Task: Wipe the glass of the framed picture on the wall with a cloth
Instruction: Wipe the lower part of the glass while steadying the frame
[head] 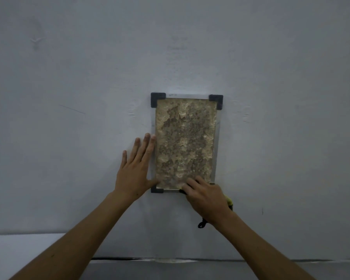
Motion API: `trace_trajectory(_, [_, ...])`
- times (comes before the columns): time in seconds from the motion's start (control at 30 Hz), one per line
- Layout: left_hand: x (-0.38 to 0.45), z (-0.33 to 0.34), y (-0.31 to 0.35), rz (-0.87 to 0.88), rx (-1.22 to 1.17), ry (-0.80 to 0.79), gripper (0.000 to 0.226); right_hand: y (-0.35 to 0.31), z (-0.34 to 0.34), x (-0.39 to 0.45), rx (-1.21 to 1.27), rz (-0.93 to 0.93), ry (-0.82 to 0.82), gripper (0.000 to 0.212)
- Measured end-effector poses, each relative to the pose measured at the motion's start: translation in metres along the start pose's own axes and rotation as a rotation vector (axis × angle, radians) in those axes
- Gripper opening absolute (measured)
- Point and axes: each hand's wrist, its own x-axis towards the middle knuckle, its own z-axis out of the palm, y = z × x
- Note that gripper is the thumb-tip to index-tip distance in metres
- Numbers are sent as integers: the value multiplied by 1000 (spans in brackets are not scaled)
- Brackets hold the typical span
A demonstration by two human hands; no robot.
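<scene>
The framed picture [185, 142] hangs on the wall, a tall mottled tan-and-brown panel under glass with black corner pieces. My left hand [136, 168] lies flat on the wall against the frame's left edge, fingers straight and thumb touching the lower left corner. My right hand [205, 197] covers the lower right corner with curled fingers, gripping a cloth [229, 202] of which only a yellow-and-black edge shows by the wrist. A black loop [202, 223] hangs below that hand.
The pale grey wall [89, 98] fills the view around the picture. Along the bottom runs a lighter ledge [28, 249] with a dark seam beneath.
</scene>
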Motion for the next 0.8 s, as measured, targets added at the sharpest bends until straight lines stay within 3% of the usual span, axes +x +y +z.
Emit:
trace_trajectory(0.13, [-3, 3, 0, 2, -2, -24, 133, -6, -3, 2, 3, 41, 38, 17])
trace_trajectory(0.37, [-4, 2, -1, -4, -8, -27, 131, -22, 5, 13, 34, 61, 80, 12])
trace_trajectory(0.8, [-4, 2, -3, -9, -10, -31, 136, 45, -14, -33, -48, 126, 12, 22])
